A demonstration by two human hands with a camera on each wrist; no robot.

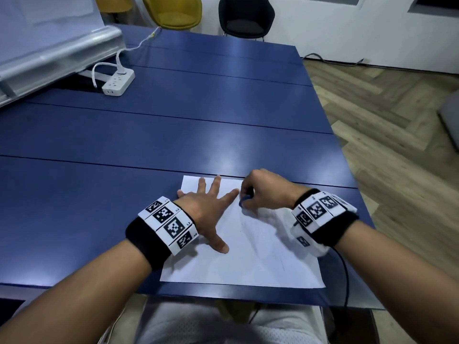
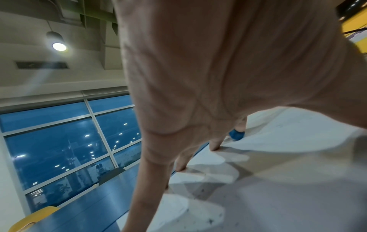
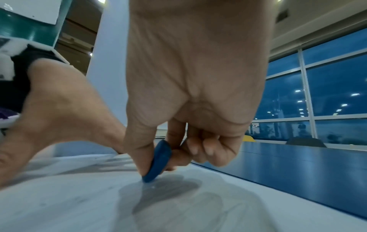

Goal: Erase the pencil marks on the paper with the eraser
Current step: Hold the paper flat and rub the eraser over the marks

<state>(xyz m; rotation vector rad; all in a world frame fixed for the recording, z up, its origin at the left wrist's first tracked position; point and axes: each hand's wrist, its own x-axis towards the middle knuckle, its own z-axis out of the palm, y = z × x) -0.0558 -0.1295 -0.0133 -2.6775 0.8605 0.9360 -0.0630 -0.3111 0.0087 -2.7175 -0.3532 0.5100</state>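
The right hand (image 1: pixel 263 188) pinches the blue eraser (image 1: pixel 244 201) tip-down on the paper (image 1: pixel 260 244); faint marks lie nearer the wrist. The left hand (image 1: pixel 206 209), spread flat, steadies the sheet beside it.

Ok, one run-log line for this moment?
phase: erasing | left hand: flat, steadying paper | right hand: pinches blue eraser, tip on paper | faint marks remain

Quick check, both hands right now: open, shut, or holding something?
Left hand: open, fingers spread flat on the white paper sheet.
Right hand: pinching the small blue eraser, its tip on the paper.
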